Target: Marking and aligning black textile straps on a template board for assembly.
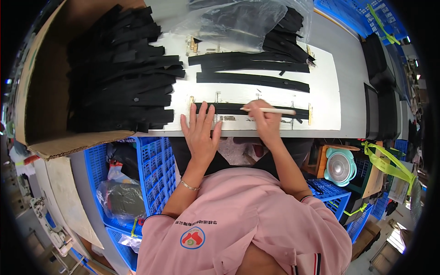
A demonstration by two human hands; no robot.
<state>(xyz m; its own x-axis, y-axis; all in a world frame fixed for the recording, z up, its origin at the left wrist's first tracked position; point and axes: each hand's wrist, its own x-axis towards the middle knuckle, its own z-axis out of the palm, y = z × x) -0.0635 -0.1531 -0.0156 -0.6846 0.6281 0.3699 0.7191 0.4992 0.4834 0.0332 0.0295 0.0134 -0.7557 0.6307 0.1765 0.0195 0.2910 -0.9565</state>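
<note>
A black fabric strip lies lengthwise near the front edge of a white board. My left hand rests flat on the strip's left end, fingers spread. Pinched in my right hand is a white pencil, its tip over the middle of the strip. That hand is slightly blurred. Beyond lie another black strip and a few overlapping strips. Pencil-like marks and pieces of yellowish tape show on the board by the strip's ends.
At left, many black strips lie piled beside and in a cardboard box. A clear plastic bag covers more strips at the back. Blue crates stand below the table's left side. A small teal fan stands at lower right.
</note>
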